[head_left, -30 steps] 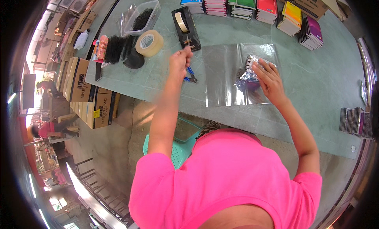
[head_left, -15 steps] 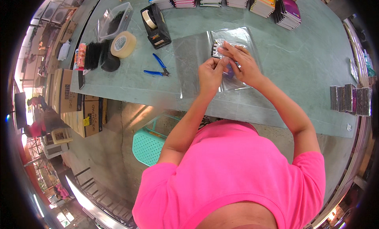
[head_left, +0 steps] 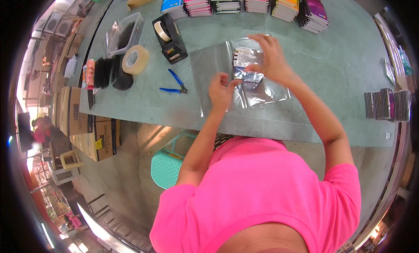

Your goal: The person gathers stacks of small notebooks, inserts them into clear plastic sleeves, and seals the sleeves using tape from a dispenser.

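Observation:
A small spiral notebook (head_left: 246, 59), wrapped in shiny clear film, lies on the table between my hands. Under and around it are clear plastic sheets (head_left: 208, 63), spread flat. My right hand (head_left: 276, 63) is over the notebook's right side, its fingers stretched and its thumb held apart; nothing shows in its grip. Beside the notebook's lower left edge is my left hand (head_left: 222, 90), fingers loosely bent and thumb spread, slightly blurred and holding nothing I can see. Blue-handled cutting pliers (head_left: 176, 85) rest to the left.
A black tape dispenser (head_left: 171, 41), a tape roll (head_left: 135, 60), a clear plastic box (head_left: 127, 35) and black bristly bundles (head_left: 103, 72) stand at the left. Notebook stacks (head_left: 230, 2) line the far side; more small stacks (head_left: 387, 105) sit at the right edge. A turquoise stool (head_left: 166, 168) is below.
My hands have parted: the right has lifted up and right off the notebook, the left has moved left and down. More of the wrapped notebook shows now.

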Motion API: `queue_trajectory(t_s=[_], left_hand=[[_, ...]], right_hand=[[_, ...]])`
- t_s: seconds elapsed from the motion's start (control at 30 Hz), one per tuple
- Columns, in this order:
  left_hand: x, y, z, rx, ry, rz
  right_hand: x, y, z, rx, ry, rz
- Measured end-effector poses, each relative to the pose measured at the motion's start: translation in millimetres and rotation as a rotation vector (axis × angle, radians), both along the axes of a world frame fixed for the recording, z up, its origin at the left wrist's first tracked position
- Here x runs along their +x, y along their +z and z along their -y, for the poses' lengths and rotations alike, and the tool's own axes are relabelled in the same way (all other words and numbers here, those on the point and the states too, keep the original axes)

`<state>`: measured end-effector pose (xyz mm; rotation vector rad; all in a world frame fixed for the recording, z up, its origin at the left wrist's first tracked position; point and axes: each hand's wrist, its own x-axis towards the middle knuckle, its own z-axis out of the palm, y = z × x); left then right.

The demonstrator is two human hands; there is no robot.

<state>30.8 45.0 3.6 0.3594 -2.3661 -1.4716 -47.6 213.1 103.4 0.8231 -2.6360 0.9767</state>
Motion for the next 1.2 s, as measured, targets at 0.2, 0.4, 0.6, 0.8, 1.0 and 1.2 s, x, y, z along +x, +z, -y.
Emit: queue_trajectory(t_s=[0.2,0.4,0.6,0.8,1.0,1.2], left_hand=[[-62,55,-10,0.377,-0.613,0.17],[-39,77,-170,-0.28,-0.854,-0.583],[52,25,-260,-0.382,-1.554,-0.525],[65,-13,-262,-0.38,-1.587,-0.424],[68,-8,-264,-0.486,-1.563,-0.43],[75,-3,-276,-0.432,-1.596,-0.404]], right_hand=[[-24,6,-38,0.019,-0.033,0.922],[8,29,-190,-0.288,-0.342,0.823],[91,-41,-256,0.438,-0.977,0.558],[82,-4,-337,0.328,-1.106,0.61],[84,112,-465,0.758,-1.452,-0.003],[111,84,-540,0.339,-1.258,-0.067]])
